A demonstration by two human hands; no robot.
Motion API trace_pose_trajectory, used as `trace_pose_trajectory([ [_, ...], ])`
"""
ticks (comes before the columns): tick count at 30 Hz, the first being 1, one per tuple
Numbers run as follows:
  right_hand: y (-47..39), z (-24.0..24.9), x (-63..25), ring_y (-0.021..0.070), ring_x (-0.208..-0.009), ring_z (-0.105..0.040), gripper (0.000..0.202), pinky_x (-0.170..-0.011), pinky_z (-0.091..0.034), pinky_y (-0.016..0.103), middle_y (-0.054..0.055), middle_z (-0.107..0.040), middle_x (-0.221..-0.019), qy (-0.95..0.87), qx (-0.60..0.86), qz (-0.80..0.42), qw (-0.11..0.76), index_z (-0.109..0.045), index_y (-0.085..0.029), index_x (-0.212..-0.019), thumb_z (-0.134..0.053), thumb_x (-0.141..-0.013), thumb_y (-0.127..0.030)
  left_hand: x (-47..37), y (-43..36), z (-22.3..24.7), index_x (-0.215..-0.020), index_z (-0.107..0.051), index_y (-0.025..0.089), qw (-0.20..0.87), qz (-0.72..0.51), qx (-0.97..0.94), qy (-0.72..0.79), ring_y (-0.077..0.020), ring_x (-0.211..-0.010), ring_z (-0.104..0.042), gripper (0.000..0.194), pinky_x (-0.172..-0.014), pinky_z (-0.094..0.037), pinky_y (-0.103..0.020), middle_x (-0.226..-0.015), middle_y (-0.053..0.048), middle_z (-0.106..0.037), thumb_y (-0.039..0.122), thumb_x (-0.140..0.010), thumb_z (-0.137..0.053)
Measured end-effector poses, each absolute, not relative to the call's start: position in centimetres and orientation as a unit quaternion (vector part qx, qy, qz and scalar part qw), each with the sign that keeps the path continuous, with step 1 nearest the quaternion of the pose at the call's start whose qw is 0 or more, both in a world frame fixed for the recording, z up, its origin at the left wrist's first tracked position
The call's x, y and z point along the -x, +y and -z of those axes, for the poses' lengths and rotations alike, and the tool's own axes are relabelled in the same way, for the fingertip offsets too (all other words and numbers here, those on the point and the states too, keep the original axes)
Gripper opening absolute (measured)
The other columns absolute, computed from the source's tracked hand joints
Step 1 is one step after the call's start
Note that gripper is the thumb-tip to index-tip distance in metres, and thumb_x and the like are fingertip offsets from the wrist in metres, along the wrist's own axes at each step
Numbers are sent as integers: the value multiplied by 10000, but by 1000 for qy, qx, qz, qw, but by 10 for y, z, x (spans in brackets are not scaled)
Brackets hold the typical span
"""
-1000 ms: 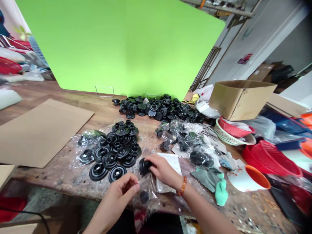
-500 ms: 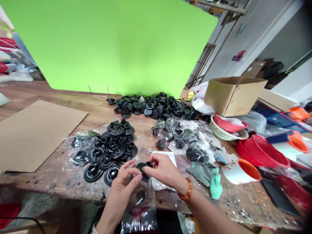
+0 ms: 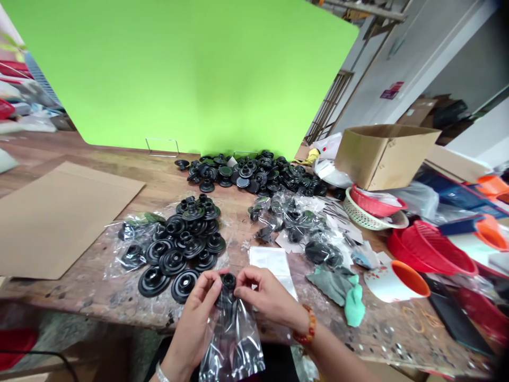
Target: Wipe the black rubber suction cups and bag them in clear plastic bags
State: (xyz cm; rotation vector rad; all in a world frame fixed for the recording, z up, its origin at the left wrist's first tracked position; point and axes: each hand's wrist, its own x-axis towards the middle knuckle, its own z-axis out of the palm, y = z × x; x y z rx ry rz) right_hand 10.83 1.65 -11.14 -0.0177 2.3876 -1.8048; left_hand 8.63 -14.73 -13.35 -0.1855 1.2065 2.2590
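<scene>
Taking the worker's hands as the dial's centre, a brown cardboard sheet (image 3: 71, 223) lies flat between nine and ten o'clock. At ten, a few black pieces sit under clear film (image 3: 115, 249); just beside them, towards eleven, is a stack of bare black discs (image 3: 173, 261).

The left hand (image 3: 194, 302) has thumb and fingers drawn nearly together, pinching by the upper end of a clear bag (image 3: 230, 347). At the centre, between both hands, is one black part (image 3: 228, 281), hub upward, with the bag hanging towards six. I can't tell how far inside it sits. The right hand (image 3: 268, 297) is likewise pinched in at the other side.

Towards half past twelve lies a long heap of bare black parts (image 3: 260, 178), then at one to two o'clock a wrapped pile (image 3: 296, 228).

So some pieces look bagged, this one seems partway, and plenty remain unwrapped.
</scene>
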Motion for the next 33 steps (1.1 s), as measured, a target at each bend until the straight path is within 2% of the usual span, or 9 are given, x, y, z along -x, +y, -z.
trace_pose_trajectory([
  [6, 12, 113, -113, 114, -711, -465, 85, -636, -369, 227, -20, -527, -779, 797, 19, 604, -8, -517, -188, -842, -474, -916, -189, -88, -149, 136, -849, -631, 201, 265, -847, 46, 459, -193, -968, -601, 198, -812, -488, -285, -1159, -26, -608, 348, -762, -730],
  [9, 10, 116, -111, 105, -667, -435, 115, -606, -362, 219, -28, -488, -735, 775, -11, 631, -13, -505, -179, -813, -492, -918, -226, -91, -148, 136, -805, -619, 188, 255, -849, 41, 462, -153, -858, -598, 200, -777, -482, -251, -983, -12, -643, 334, -749, -745],
  [12, 10, 118, -110, 90, -599, -420, 134, -540, -338, 209, -33, -489, -706, 744, -18, 667, 40, -537, -166, -826, -558, -887, -284, -92, -147, 136, -751, -562, 194, 259, -853, 46, 451, -98, -625, -530, 228, -610, -449, -194, -694, 36, -591, 339, -756, -739],
  [15, 15, 117, -110, 78, -531, -404, 193, -480, -302, 204, -39, -506, -674, 716, -8, 684, 137, -573, -161, -859, -641, -833, -340, -92, -150, 136, -739, -518, 215, 275, -850, 50, 447, -79, -493, -437, 246, -493, -382, -173, -552, 72, -507, 345, -769, -725],
  [19, 29, 100, -112, 92, -629, -452, 175, -571, -352, 212, -21, -541, -725, 738, 58, 655, 153, -617, -157, -823, -701, -792, -307, -90, -156, 134, -731, -576, 206, 258, -830, -18, 495, -128, -729, -563, 189, -676, -458, -219, -787, 14, -599, 336, -790, -700],
  [23, 40, 74, -113, 135, -798, -536, 158, -721, -422, 256, 27, -595, -874, 749, 168, 621, 156, -608, -160, -791, -618, -863, -301, -84, -160, 134, -650, -614, 188, 196, -762, -83, 611, -191, -976, -551, 213, -855, -425, -252, -966, -28, -598, 333, -780, -700],
  [25, 43, 67, -110, 130, -763, -526, 149, -698, -416, 256, 19, -596, -838, 799, 149, 572, 109, -588, -171, -801, -556, -900, -277, -81, -158, 135, -775, -648, 220, 156, -752, -63, 637, -205, -1067, -535, 134, -917, -405, -264, -1052, -27, -607, 346, -786, -693],
  [28, 56, 65, -95, 112, -626, -468, 177, -583, -381, 239, -16, -537, -707, 857, 53, 513, -28, -541, -184, -769, -509, -917, -276, -82, -152, 137, -1019, -614, 267, 123, -761, -6, 637, -217, -1126, -533, 284, -954, -412, -296, -1130, -28, -621, 387, -774, -693],
  [33, 114, 72, -45, 127, -586, -545, 188, -561, -445, 252, -29, -545, -666, 770, -80, 566, -284, -491, -211, -810, -542, -876, -379, -92, -142, 139, -933, -627, 217, 159, -743, 26, 649, -205, -949, -597, 298, -864, -457, -281, -928, -27, -661, 404, -723, -726],
])
